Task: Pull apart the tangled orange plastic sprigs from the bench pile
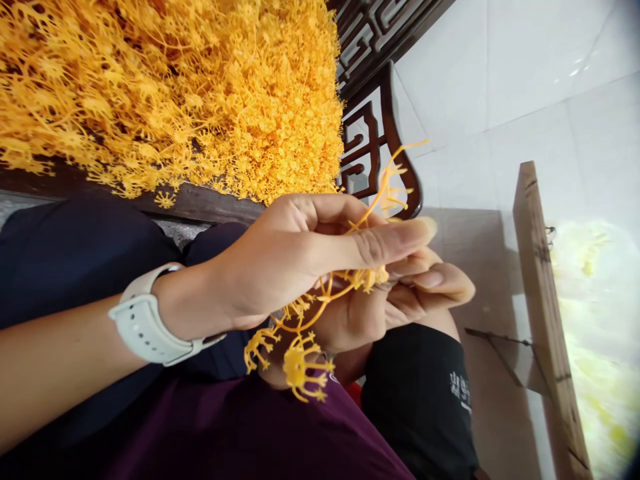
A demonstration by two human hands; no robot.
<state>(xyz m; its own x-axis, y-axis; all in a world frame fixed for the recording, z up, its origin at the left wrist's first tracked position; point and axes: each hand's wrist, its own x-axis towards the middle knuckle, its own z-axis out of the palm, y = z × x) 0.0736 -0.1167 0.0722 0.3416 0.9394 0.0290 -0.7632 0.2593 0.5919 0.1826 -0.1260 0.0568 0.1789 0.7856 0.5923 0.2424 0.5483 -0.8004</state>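
Observation:
My left hand (295,257), with a pale watch strap (150,317) at its wrist, comes in from the left. Its thumb and fingers pinch an orange-yellow plastic flower sprig (303,367). Thin stems of the sprig stick out above the thumb, and small star-tipped flower heads hang below the palm. Under it, my right hand (350,320) is partly covered by the left one; its fingers are curled round the middle of the same sprig. The exact contact between fingertips and stem is hidden. Beyond both hands lies a large heap of similar plastic flower sprigs (200,100).
The heap rests on a dark wooden surface with an edge (200,203) facing me. Dark carved wooden latticework (367,133) stands beside it. At right are a wooden plank (543,280) and pale floor tiles (530,87). Navy cloth (75,260) and black shorts (415,400) lie below.

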